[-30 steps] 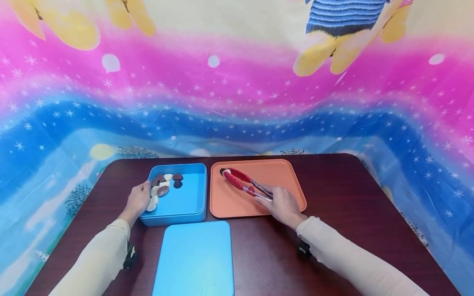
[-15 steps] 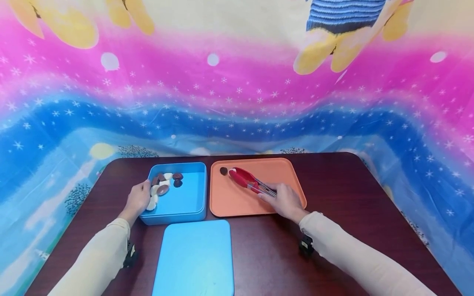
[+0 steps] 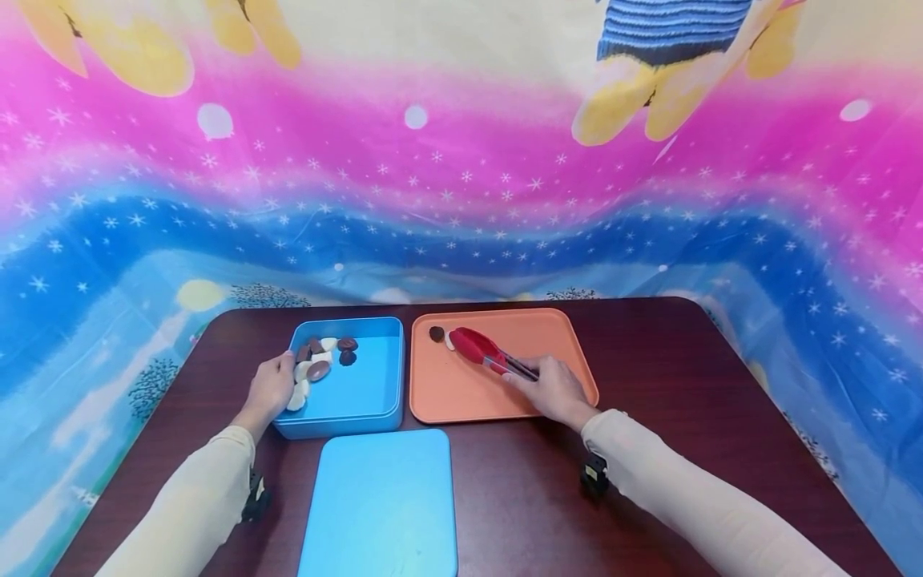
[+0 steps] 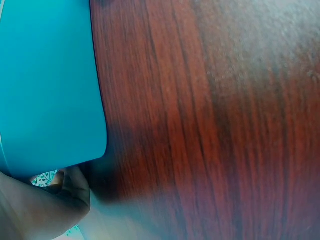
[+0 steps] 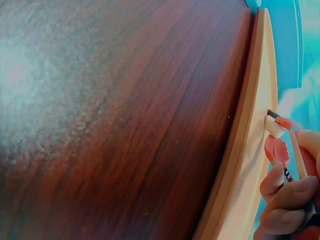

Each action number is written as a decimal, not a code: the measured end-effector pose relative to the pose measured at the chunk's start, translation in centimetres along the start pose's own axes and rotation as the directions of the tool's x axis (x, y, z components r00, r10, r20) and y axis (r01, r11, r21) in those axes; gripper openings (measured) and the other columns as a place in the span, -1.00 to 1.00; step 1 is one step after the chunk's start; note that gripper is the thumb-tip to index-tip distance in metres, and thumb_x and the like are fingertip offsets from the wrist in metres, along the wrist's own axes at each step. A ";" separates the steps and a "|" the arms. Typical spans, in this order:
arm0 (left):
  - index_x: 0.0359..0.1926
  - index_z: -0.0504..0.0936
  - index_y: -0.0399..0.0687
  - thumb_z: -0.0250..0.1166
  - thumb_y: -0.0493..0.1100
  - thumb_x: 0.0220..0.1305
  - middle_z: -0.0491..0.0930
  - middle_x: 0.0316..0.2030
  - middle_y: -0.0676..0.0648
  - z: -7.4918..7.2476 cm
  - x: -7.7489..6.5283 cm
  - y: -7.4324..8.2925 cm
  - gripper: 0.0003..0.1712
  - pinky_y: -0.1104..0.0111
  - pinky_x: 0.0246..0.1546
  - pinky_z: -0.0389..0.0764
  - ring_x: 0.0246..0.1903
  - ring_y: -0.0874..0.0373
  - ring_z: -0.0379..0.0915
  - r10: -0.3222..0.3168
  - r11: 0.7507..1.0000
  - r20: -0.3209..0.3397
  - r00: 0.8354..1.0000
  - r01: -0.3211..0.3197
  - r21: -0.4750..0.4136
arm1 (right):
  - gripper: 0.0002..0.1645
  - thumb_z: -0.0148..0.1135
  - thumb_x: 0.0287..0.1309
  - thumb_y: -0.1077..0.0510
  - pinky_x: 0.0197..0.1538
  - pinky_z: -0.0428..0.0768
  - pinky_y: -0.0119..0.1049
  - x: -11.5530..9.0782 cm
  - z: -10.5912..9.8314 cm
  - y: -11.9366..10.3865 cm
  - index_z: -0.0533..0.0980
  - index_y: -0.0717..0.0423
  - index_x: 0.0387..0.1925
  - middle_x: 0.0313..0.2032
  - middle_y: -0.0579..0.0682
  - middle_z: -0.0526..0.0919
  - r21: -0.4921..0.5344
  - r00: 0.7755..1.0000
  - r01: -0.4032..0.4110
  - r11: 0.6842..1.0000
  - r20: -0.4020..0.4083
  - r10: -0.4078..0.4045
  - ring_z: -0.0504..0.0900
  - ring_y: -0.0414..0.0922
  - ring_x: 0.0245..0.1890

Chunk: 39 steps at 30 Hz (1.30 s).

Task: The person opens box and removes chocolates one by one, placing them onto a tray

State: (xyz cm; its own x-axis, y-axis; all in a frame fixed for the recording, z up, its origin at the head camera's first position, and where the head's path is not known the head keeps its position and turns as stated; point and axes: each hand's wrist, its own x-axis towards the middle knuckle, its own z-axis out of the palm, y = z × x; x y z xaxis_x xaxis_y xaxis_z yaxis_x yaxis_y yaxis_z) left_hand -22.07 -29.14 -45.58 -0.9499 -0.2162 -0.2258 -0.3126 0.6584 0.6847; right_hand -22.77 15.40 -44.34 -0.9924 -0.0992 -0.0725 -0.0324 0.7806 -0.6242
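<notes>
My left hand [image 3: 272,389] holds the left wall of a blue box [image 3: 375,413], fingertips at its rim. Inside, along the left and back, lie several white and brown chocolate-like pieces [image 3: 318,369]. My right hand [image 3: 555,391] grips a pair of tongs [image 3: 479,346] with red tips and metal arms, over an orange tray [image 3: 447,401]. Right at the tong tips is a white piece [image 3: 450,341]; in the right wrist view the white piece [image 5: 273,127] shows between the red tips. Just left of it on the tray lies a dark round piece [image 3: 436,333].
A flat light-blue lid [image 3: 378,505] lies in front of the box, near the table's front. The box and tray stand side by side on a dark wooden table [image 3: 671,385]. A colourful printed cloth [image 3: 461,200] hangs behind and around the table.
The tongs have drawn back to the right, away from the dark piece, and their arms look closer together. The white piece has shifted slightly right. My left hand stays on the box.
</notes>
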 end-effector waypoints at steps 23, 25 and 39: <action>0.41 0.25 -0.44 -0.59 0.19 0.60 0.31 0.30 -0.50 0.0 0.0 0.0 -0.12 -0.21 0.30 0.32 0.26 -0.37 0.29 0.007 1.000 -0.004 1.000 -0.007 -0.011 | -0.15 0.33 0.09 -0.47 -0.53 0.34 -0.29 -1.1 -0.6 -2.8 0.54 0.00 0.22 -0.48 0.01 0.49 0.177 0.999 0.029 0.984 0.015 -0.033 0.41 -0.07 -0.53; 0.43 0.23 -0.44 -0.59 0.20 0.59 0.29 0.33 -0.50 0.0 0.0 0.0 -0.12 -0.22 0.33 0.30 0.29 -0.37 0.27 0.004 1.000 0.001 1.000 -0.004 -0.013 | -0.17 0.36 0.08 -0.45 -0.53 0.34 -0.28 -1.3 -0.5 -3.2 0.56 0.01 0.19 -0.49 -0.01 0.47 0.198 0.998 0.045 0.979 0.023 -0.050 0.41 -0.08 -0.53; 0.40 0.25 -0.46 -0.59 0.20 0.59 0.34 0.27 -0.49 -0.1 -0.2 0.1 -0.11 -0.18 0.26 0.35 0.23 -0.34 0.31 0.005 1.000 0.000 1.000 -0.005 -0.009 | -0.05 0.54 -0.07 -0.33 -0.54 0.36 -0.26 -2.9 1.2 -6.1 0.48 -0.04 0.32 -0.45 -0.05 0.54 0.180 0.989 0.103 0.978 0.084 -0.120 0.45 -0.09 -0.48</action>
State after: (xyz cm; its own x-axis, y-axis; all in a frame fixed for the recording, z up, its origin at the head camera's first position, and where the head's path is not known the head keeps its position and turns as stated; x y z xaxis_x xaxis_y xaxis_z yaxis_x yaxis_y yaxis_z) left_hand -21.91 -29.05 -45.39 -0.9513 -0.2130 -0.2227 -0.3081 0.6526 0.6922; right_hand -19.55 10.14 -41.26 -0.9680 -0.2433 -0.0619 -0.1131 0.6425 -0.7579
